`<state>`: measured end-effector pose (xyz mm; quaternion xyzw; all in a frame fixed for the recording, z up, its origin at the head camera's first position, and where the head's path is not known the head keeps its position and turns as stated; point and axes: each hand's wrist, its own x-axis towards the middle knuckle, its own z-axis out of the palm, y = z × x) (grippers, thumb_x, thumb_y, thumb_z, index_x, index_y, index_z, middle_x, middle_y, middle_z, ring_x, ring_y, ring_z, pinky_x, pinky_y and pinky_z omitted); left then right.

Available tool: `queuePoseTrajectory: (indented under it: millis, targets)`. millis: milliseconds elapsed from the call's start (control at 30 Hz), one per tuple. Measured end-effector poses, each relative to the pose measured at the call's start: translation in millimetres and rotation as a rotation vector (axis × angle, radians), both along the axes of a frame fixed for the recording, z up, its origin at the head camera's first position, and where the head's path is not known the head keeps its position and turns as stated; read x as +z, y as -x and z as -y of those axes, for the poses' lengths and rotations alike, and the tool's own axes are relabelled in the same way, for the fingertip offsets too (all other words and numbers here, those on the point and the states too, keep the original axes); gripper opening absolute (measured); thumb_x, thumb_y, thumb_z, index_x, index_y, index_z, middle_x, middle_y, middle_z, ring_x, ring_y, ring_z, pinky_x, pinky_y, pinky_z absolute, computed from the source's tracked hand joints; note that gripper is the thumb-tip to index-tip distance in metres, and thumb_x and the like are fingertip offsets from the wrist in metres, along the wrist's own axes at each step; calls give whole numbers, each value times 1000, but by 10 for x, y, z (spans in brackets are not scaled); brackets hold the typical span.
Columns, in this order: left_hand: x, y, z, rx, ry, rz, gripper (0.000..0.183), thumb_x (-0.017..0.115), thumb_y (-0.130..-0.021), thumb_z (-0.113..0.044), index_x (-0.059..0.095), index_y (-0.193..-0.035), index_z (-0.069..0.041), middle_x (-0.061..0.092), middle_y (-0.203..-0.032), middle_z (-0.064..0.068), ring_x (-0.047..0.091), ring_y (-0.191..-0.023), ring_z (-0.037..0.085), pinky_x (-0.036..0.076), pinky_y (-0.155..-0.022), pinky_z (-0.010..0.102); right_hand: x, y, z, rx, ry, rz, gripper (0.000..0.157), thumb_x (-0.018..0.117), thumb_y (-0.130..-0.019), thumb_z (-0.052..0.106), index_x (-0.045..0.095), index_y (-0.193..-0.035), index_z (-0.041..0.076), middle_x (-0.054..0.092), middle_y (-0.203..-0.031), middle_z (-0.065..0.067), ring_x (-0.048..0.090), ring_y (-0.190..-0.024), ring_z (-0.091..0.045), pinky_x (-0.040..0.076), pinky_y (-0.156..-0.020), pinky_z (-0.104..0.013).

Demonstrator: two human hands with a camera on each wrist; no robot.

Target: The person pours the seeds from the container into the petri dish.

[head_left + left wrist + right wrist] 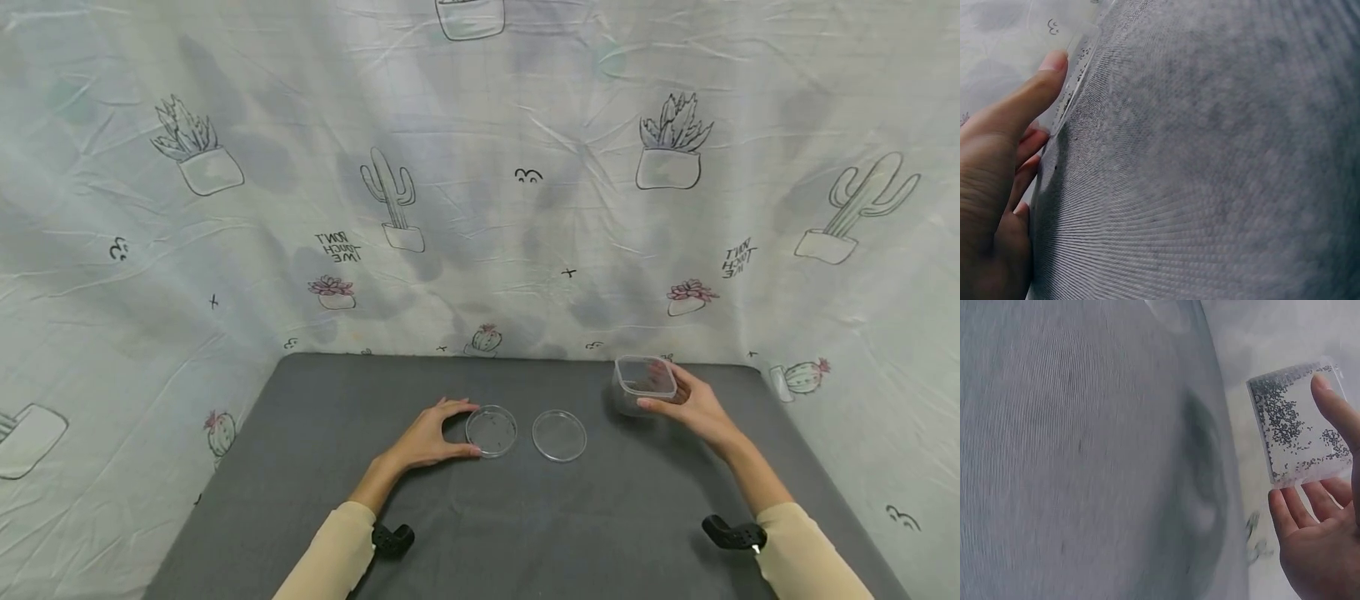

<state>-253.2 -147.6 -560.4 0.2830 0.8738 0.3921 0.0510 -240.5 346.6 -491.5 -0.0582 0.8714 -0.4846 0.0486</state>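
My left hand (429, 435) pinches a round clear petri dish (492, 432) by its near and far rim, between thumb and fingers. Small dark grains lie in that dish, seen along its edge (1076, 84) in the left wrist view. Just to its right a second clear round dish (559, 436) lies flat on the table. At the back right, my right hand (701, 408) grips a clear plastic container (643, 390) by its right side, raised over the tabletop. Many small dark grains (1282, 415) cling or lie inside it in the right wrist view.
A dark grey cloth covers the table (480, 525). Pale printed curtains (480, 192) with cactus drawings hang behind it and at both sides. Black straps with small black mounts (392, 540) sit on both wrists.
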Motion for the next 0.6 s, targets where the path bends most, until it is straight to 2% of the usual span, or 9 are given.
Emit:
queuePoseTrajectory:
  millis: [200, 367, 467, 533, 600]
  targets:
    - [5, 11, -1, 8, -9, 11, 76, 95, -86, -34, 64, -152, -10, 55, -163, 23, 36, -161, 53, 30, -132, 73, 99, 19, 310, 58, 39, -66, 92, 84, -98, 22, 31, -170, 3, 47, -168, -25, 42, -158, -48, 42, -101, 5]
    - [14, 15, -3, 8, -7, 5, 76, 95, -86, -34, 65, -151, -10, 55, -163, 23, 38, -160, 53, 30, -132, 73, 108, 41, 537, 104, 59, -93, 88, 86, -95, 17, 37, -166, 1, 52, -165, -26, 48, -154, -49, 46, -104, 1]
    - [15, 18, -7, 8, -5, 5, 75, 95, -86, -34, 65, -151, -11, 57, -162, 22, 41, -159, 50, 30, -134, 71, 83, 43, 661, 143, 62, -118, 86, 87, -94, 14, 40, -165, 1, 53, -163, -27, 51, -151, -49, 55, -115, -19]
    - [7, 23, -7, 9, 1, 3, 75, 95, -86, -35, 66, -150, -12, 57, -162, 21, 44, -158, 48, 29, -135, 68, 61, 42, 740, 164, 60, -133, 86, 87, -93, 13, 41, -165, 1, 54, -162, -28, 53, -150, -49, 54, -121, -39]
    - [3, 24, -7, 8, 12, 0, 75, 95, -86, -36, 66, -151, -13, 58, -162, 20, 46, -157, 46, 28, -136, 66, 43, 34, 822, 177, 56, -144, 86, 88, -93, 14, 42, -165, 3, 54, -163, -27, 52, -151, -49, 48, -124, -56]
